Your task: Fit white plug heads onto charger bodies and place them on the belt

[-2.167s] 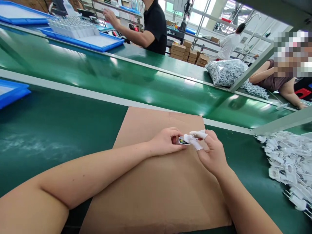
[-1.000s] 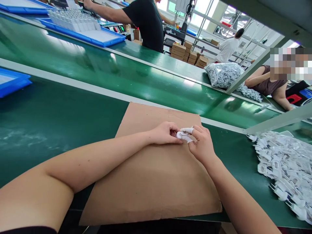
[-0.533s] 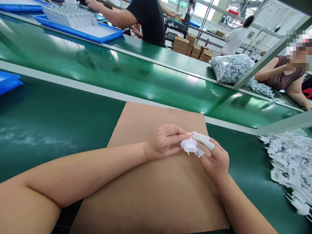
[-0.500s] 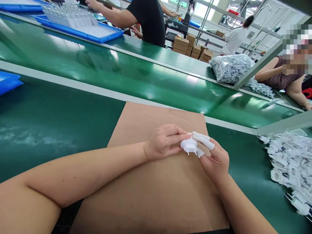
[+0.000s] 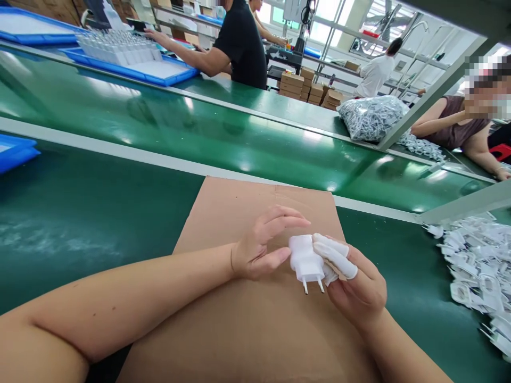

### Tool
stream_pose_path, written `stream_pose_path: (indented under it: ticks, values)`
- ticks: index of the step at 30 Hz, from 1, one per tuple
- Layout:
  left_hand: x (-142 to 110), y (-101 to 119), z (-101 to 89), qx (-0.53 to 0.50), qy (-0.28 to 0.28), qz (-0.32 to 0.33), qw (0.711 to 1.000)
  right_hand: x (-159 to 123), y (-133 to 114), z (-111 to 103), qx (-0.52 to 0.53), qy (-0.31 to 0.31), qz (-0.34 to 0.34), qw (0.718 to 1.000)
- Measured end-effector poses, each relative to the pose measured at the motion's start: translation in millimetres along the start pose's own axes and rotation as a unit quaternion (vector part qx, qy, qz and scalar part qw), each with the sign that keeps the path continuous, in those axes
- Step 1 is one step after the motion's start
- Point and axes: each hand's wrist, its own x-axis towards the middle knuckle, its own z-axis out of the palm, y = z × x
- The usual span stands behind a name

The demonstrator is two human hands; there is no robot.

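A white two-pin plug adapter is in my right hand, its metal pins pointing down and toward me. White finger covers wrap the fingers of that hand, which press on the adapter's right side. My left hand is open just left of the adapter, thumb and fingers apart, the thumb tip close to its edge; whether it touches I cannot tell. Both hands are above a brown cardboard sheet lying on the green table.
On the right lies a heap of white plug parts. Beyond the green conveyor belt are a blue tray of white pieces and a stuffed clear bag. A slanted metal post rises at right. Several people work behind.
My left hand has loosened from the adapter and opened. My right hand has lowered slightly and turned the adapter, so more of its body shows.
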Motion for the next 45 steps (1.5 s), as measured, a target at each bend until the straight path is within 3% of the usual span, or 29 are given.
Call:
stream_pose_path:
  ticks: [8, 11, 14, 17, 20, 29, 34, 45]
  values:
    - [2.5, 1.5, 0.8, 0.018, -0.023, 0.038, 0.999, 2.4, 0.0, -0.6, -0.009, 0.002, -0.021, 1.000]
    - [-1.2, -0.1, 3.9, -0.043, -0.059, 0.007, 0.997, 5.2, 0.3, -1.2, -0.024, 0.003, -0.026, 0.999]
    - [-3.5, 1.9, 7.1, -0.134, -0.093, -0.075, 0.984, 8.7, 0.2, -3.3, -0.040, -0.008, -0.042, 0.998]
    - [-1.3, 8.4, 8.7, -0.204, -0.113, -0.193, 0.953, 10.7, -0.4, -5.3, -0.056, -0.024, -0.043, 0.997]
    - [3.0, 14.8, 8.9, -0.261, -0.143, -0.305, 0.905, 9.6, -1.8, -4.8, -0.072, -0.037, -0.048, 0.996]
    - [8.2, 12.9, 6.3, -0.373, -0.238, -0.444, 0.779, 2.2, 2.0, 4.9, -0.005, -0.063, 0.025, 0.998]
    - [4.1, 8.0, 5.7, -0.426, -0.231, -0.500, 0.718, -1.0, 8.8, 9.8, 0.056, -0.074, 0.060, 0.994]
    - [1.0, -1.0, -4.4, -0.513, -0.243, -0.512, 0.645, -0.5, 3.4, 14.8, 0.101, -0.077, 0.081, 0.989]
